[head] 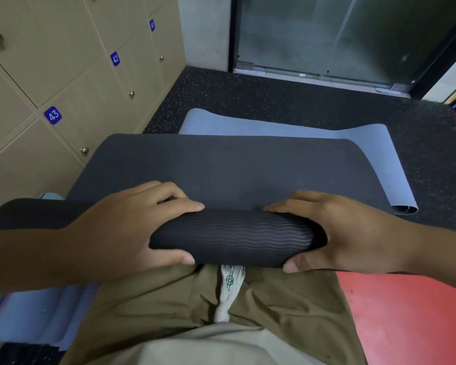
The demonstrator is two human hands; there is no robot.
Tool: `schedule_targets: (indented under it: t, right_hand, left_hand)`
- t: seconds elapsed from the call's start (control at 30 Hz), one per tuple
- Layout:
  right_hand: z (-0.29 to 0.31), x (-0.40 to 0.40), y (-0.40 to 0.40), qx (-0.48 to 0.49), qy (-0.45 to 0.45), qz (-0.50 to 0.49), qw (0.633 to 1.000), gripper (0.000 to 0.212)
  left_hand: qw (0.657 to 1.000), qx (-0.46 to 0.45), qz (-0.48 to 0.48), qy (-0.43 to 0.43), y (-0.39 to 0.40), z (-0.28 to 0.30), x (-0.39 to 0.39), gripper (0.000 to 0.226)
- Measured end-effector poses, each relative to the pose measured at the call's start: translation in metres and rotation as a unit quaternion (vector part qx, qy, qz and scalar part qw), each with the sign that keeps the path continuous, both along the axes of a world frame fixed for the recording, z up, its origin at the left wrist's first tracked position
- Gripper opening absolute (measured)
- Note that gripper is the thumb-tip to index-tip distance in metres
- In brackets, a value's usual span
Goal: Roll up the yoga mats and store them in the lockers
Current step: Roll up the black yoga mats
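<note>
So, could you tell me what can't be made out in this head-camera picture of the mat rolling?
- Black mat: the roll's left end is covered by the left hand, and part of its right end by the right hand.
- Light blue mat: mostly hidden beneath the black mat.
- Red mat: cut off by the right and bottom edges.
- Lockers: doors shut, contents unseen; the top-left number lies outside the frame.
</note>
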State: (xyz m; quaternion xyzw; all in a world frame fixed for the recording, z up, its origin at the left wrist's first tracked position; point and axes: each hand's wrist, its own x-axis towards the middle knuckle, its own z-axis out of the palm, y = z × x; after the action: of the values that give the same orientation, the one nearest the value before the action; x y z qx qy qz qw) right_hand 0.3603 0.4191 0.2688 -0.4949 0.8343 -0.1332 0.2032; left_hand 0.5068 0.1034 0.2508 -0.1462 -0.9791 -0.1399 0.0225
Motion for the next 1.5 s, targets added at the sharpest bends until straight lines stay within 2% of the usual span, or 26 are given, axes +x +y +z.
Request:
schedule_targets:
  t: [0.13, 0.3, 0.43, 0.53, 0.67, 0.77, 0.93, 1.03, 1.13, 1.33, 1.5]
  right_hand:
    - [0.004, -0.003, -0.002, 0.004, 0.035, 0.008, 0.999, 0.08]
    - [-0.005, 0.015, -0.002, -0.062, 0.181, 0.015, 0.981, 0.073]
    - [-0.02, 0.022, -0.002, -0.089, 0.224, 0.0, 0.971, 0.068]
    - [-0.022, 0.016, -0.002, -0.096, 0.204, 0.004, 0.974, 0.064]
    - [-0.019, 0.001, -0.006, -0.086, 0.143, 0.005, 0.986, 0.064]
    - [-0.016, -0.014, -0.011, -0.076, 0.082, 0.0, 0.994, 0.064]
    - [-0.014, -0.042, -0.018, -0.073, -0.032, -0.018, 0.997, 0.06]
    - [-0.012, -0.053, -0.024, -0.058, -0.051, -0.024, 0.997, 0.06]
    - [-0.01, -0.054, -0.026, -0.048, 0.001, -0.022, 0.999, 0.061]
    - [-0.012, -0.025, -0.023, -0.1, 0.212, -0.029, 0.972, 0.054]
    - [-0.033, -0.019, -0.024, -0.099, 0.251, -0.058, 0.961, 0.059]
  left_hand:
    - [0.997, 0.03, -0.001, -0.071, -0.01, 0.001, -0.016, 0.069]
    - [0.984, 0.087, -0.011, -0.155, -0.02, 0.001, -0.035, 0.059]
    - [0.976, 0.097, -0.021, -0.192, -0.024, 0.007, -0.05, 0.056]
    - [0.983, 0.068, -0.021, -0.168, -0.026, 0.009, -0.05, 0.059]
    - [0.999, 0.026, -0.039, -0.011, -0.017, 0.013, -0.039, 0.053]
    - [0.996, 0.026, -0.06, 0.063, -0.007, 0.011, -0.032, 0.049]
    - [0.994, -0.007, -0.053, 0.09, -0.002, -0.004, -0.027, 0.053]
    - [0.996, -0.008, -0.025, 0.084, -0.001, -0.01, -0.031, 0.056]
    - [0.998, -0.004, -0.011, 0.065, -0.004, -0.013, -0.038, 0.06]
    - [1.0, 0.028, 0.008, 0.004, -0.012, -0.013, -0.067, 0.064]
    - [0.996, 0.074, 0.011, -0.053, -0.023, -0.014, -0.086, 0.064]
